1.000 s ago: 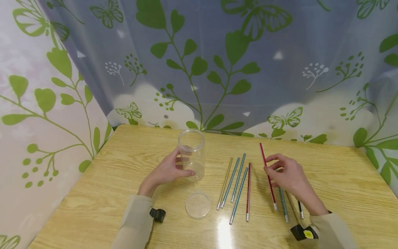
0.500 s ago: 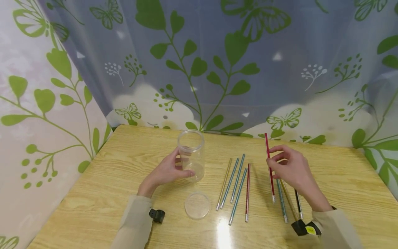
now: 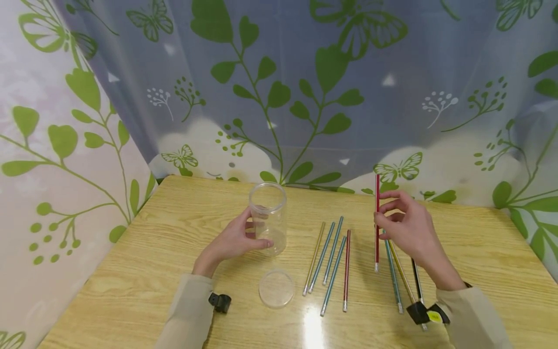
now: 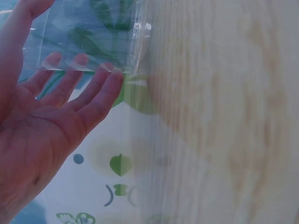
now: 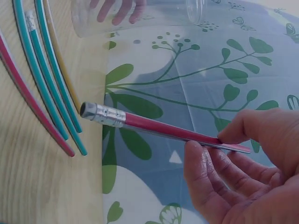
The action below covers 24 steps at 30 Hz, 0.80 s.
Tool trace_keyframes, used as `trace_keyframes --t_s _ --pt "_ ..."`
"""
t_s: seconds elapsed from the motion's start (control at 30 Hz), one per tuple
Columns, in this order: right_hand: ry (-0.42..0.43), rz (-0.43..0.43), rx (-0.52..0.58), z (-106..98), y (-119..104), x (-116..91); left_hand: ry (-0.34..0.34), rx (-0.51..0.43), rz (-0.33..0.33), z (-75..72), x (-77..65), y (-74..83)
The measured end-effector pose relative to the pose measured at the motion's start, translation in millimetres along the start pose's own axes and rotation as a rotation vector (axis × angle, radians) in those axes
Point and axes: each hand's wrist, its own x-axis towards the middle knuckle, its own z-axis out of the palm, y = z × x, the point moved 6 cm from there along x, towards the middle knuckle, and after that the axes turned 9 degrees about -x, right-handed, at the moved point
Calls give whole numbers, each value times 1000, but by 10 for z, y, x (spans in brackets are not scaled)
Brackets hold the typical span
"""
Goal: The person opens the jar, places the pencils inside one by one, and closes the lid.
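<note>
My left hand (image 3: 235,237) holds a clear plastic jar (image 3: 275,223) upright on the table, thumb in front and fingers behind. The left wrist view shows its fingertips against the jar wall (image 4: 88,37). A red pencil (image 3: 377,194) is pinched between the thumb and fingers of my right hand (image 3: 407,228). It stands nearly vertical above the table, eraser end (image 5: 103,113) down. Left of it lie a gold pencil (image 3: 315,257), several teal pencils (image 3: 333,276) and another red pencil (image 3: 347,271). Below the right hand lie a teal pencil (image 3: 392,274), a gold one (image 3: 402,271) and a black one (image 3: 417,281).
A round clear lid (image 3: 276,289) lies flat in front of the jar. The wooden table (image 3: 144,261) ends at a patterned curtain (image 3: 296,97) behind, with another patterned wall (image 3: 65,160) at the left.
My right hand has lifted the red pencil up and slightly right, turning it from slanted to nearly vertical. The left hand and jar have stayed put.
</note>
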Motion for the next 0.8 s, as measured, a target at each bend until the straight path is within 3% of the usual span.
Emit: trace_keyframes --t_s 0.43,0.8 --pt "64 -54 47 -70 -199 79 4 5 -12 0 -2 9" --pt "111 -92 187 -46 -406 181 5 12 -12 -9 5 -5"
